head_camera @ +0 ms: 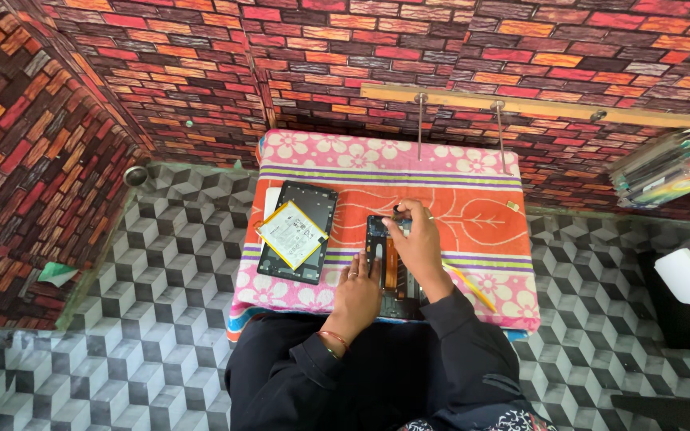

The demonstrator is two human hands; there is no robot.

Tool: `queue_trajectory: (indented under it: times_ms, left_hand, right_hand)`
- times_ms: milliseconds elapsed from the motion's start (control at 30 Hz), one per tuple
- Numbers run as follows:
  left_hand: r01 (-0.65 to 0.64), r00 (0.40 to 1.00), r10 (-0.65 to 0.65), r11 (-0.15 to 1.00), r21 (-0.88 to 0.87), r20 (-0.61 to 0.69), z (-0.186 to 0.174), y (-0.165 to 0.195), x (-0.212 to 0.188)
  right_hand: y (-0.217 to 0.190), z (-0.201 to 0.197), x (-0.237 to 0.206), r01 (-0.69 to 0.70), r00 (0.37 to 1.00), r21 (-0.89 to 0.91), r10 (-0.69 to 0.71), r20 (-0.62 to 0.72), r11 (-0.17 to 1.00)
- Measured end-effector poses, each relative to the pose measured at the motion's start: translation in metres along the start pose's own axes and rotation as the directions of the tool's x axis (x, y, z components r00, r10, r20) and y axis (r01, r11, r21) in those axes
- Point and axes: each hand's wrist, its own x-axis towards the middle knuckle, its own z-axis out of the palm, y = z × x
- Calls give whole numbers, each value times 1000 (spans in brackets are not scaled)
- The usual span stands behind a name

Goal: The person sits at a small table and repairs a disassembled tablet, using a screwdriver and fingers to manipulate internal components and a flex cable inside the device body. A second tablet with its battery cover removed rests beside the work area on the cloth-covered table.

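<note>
My left hand (pixel 357 289) lies flat, fingers spread, pressing the near left edge of the opened tablet (pixel 389 267) on the cloth (pixel 473 209) that covers the small table before me. My right hand (pixel 417 243) is above it, over the middle of the tablet, fingers bent and pinched at the far end of the frame. They seem to nip something small and dark there, but I cannot tell what it is from here.

The tablet lies lengthwise away from me, near the middle of the cloth, its orange inner parts showing beside my right wrist. To its left, apart from it, lies a dark back cover (pixel 297 231) with a pale battery (pixel 292 234) set askew on top. A yellow tool (pixel 469 286) lies on the cloth just right of my right forearm.
</note>
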Motion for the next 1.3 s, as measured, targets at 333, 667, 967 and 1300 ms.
queue_trajectory:
  times_ms: [333,667,967,1300]
  left_hand:
    - [3,1000,-3,1000,6,-7,-2,2,0]
    - [18,1000,-18,1000,8,-5,3,5,0]
    - [9,1000,-8,999,32,-30,5,5,0]
    - [6,1000,-6,1000,21,-21,5,5,-1]
  right_hand:
    - [2,4,-1,11,994,10,-12,108,1000]
    - [20,9,-2,-35,996,-42,39,82,998]
    - [21,12,-4,-38,996,-1,38,77,999]
    - [13,12,-3,-8,996,-34,12,92,999]
